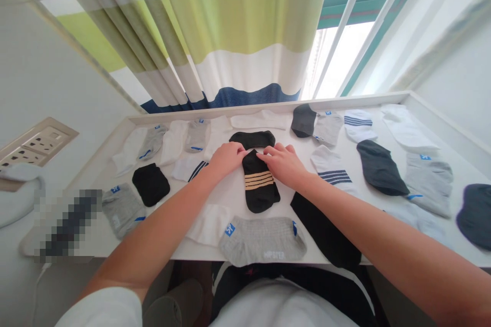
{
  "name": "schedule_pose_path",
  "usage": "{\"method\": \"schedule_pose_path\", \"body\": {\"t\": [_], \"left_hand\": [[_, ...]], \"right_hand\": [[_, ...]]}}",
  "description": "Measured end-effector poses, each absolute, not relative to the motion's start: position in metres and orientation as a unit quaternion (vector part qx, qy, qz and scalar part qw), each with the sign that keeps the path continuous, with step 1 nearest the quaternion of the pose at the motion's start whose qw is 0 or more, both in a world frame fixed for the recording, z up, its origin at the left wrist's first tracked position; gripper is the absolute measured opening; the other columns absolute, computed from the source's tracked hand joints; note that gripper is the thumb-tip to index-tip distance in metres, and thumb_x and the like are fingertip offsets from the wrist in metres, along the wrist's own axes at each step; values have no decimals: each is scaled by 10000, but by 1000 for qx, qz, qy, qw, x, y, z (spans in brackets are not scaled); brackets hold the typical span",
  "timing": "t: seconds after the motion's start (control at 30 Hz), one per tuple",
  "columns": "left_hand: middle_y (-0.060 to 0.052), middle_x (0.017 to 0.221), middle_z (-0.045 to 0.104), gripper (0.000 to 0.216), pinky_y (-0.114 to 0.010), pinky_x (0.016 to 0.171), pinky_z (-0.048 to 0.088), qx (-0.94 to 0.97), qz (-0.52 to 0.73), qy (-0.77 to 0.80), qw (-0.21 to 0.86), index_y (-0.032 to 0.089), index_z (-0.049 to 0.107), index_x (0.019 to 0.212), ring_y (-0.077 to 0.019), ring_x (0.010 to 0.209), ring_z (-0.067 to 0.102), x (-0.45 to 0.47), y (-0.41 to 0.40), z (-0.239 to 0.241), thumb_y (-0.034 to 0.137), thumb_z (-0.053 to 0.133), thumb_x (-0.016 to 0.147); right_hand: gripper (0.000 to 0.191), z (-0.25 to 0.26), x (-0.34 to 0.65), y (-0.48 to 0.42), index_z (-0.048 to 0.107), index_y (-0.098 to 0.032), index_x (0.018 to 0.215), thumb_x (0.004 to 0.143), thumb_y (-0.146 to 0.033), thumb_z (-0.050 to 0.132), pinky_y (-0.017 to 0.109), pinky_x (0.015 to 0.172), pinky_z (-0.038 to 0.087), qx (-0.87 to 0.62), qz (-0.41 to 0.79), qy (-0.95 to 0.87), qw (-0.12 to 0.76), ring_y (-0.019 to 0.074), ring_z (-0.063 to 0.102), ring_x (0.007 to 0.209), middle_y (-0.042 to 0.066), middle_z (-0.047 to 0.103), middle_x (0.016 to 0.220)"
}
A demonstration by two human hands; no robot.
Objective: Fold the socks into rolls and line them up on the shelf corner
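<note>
A black sock with tan stripes (pixel 259 181) lies on the white desk (pixel 226 191), its cuff end pointing away from me. My left hand (pixel 229 157) has its thumb and finger closed at the left corner of the cuff. At the cuff's right side my right hand (pixel 284 164) pinches the edge with bent fingers. Just beyond both hands rests a plain black sock (pixel 252 139), folded flat. Closer to me is a grey sock with a blue tag (pixel 264 237), and a long black sock (pixel 326 230) lies partly under my right forearm.
Several white, grey and black socks spread across the desk, among them a folded black sock (pixel 151 184) and a dark sock (pixel 381 167). A raised rim (pixel 268 108) runs along the back, below a striped curtain (pixel 245 15). A wall socket panel (pixel 40 140) is at left.
</note>
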State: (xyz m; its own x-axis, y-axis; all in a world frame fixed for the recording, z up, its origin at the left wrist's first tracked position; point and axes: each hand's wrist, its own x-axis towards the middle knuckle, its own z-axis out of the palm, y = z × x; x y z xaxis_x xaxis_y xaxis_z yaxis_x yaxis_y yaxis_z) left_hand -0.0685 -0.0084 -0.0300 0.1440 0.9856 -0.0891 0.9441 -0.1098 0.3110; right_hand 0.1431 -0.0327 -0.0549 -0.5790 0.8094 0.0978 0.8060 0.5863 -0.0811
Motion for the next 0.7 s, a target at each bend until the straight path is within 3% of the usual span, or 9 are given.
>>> {"method": "schedule_pose_path", "body": {"t": [0.3, 0.57, 0.7], "left_hand": [[-73, 946, 807, 253, -287, 799, 522, 718, 60, 670, 181, 208, 795, 864, -233, 901, 729, -81, -31, -27, 400, 642, 924], [-72, 943, 796, 148, -290, 796, 517, 705, 44, 690, 159, 208, 768, 852, -238, 914, 722, -76, -22, -34, 322, 680, 883], [-104, 987, 777, 160, -342, 809, 514, 696, 39, 706, 125, 213, 738, 904, -289, 960, 716, -70, -31, -32, 353, 660, 900]], "right_hand": [[468, -62, 147, -29, 614, -313, 1438, 1030, -196, 418, 423, 873, 351, -458, 30, -886, 64, 310, 516, 1149, 108, 630, 1406], [536, -61, 146, -31, 514, -334, 1538, 1031, -192, 413, 419, 867, 360, -464, 37, -882, 75, 306, 529, 1123, 111, 635, 1392], [489, -62, 148, -30, 609, -384, 1451, 1044, -209, 402, 422, 871, 359, -458, 37, -885, 76, 302, 526, 1140, 92, 624, 1404]]}}
